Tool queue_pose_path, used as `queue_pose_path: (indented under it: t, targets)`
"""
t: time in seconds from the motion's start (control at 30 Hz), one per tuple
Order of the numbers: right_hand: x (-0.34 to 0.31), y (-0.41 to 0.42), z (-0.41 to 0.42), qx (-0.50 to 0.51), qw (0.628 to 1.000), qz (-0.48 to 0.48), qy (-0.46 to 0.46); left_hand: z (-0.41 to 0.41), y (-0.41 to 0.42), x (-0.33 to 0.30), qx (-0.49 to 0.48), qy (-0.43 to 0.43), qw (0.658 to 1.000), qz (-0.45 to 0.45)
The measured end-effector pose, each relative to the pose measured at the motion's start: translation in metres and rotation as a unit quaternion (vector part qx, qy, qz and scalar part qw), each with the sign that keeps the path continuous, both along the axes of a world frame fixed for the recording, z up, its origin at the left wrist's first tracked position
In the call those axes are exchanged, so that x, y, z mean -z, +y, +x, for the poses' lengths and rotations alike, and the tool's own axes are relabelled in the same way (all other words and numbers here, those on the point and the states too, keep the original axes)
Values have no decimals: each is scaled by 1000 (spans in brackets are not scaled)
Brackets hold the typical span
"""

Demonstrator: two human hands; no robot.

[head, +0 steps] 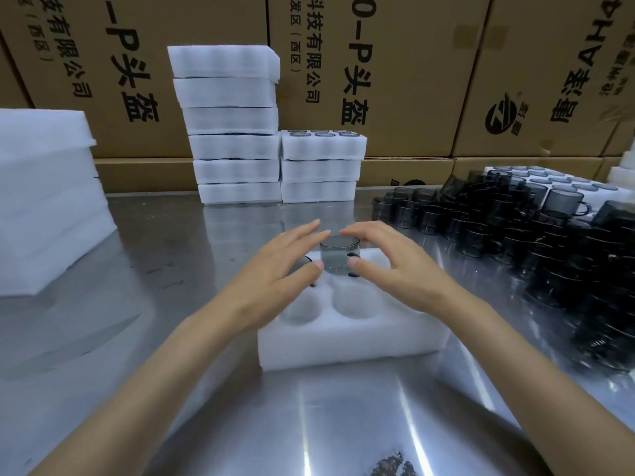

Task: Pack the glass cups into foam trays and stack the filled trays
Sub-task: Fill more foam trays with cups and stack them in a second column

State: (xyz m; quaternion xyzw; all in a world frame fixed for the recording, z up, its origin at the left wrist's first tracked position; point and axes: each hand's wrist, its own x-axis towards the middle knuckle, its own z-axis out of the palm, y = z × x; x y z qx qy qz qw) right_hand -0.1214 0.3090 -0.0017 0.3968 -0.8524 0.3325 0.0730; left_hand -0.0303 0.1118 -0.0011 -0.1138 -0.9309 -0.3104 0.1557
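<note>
1. Glass cup [340, 257]: smoked grey, upright, sitting partly down in a far-row pocket of the foam tray [350, 338]; its rim stands above the foam.
2. Left hand [285, 269]: fingers extended and relaxed beside the cup, thumb tip at its left wall; whether it grips cannot be told. A dark rim shows under this hand, probably a second cup already seated.
3. Right hand [388, 262]: fingers arched over the rim, thumb near the right wall; contact looks light, a firm hold is not evident.
4. Foam tray: near the middle of the counter [171, 372]; the two near-row pockets in view are empty.
5. Progress, as judged: this tray is only begun, and most pockets await cups.
6. Filled trays [321, 166]: two stacks at the counter's far edge, taller on the left; cup rims show in the top tray of the shorter stack.
7. Loose cups [515, 228]: a large crowd along the right edge, so much packing remains.
8. Empty foam stock [44, 201]: piled at the left edge.
</note>
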Motion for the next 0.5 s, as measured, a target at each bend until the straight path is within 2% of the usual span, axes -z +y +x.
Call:
queue_pose_path:
  t: [0.1, 0.27, 0.5]
  targets:
    - [2, 0, 0, 0, 998, 55, 18, -9, 6, -3, 10, -14, 999, -34]
    - [4, -1, 0, 2, 997, 70, 9, -14, 6, 3, 8, -20, 1000, -18]
    - [1, 1, 1, 12, 997, 80, -20, -12, 4, 4, 2, -10, 998, -65]
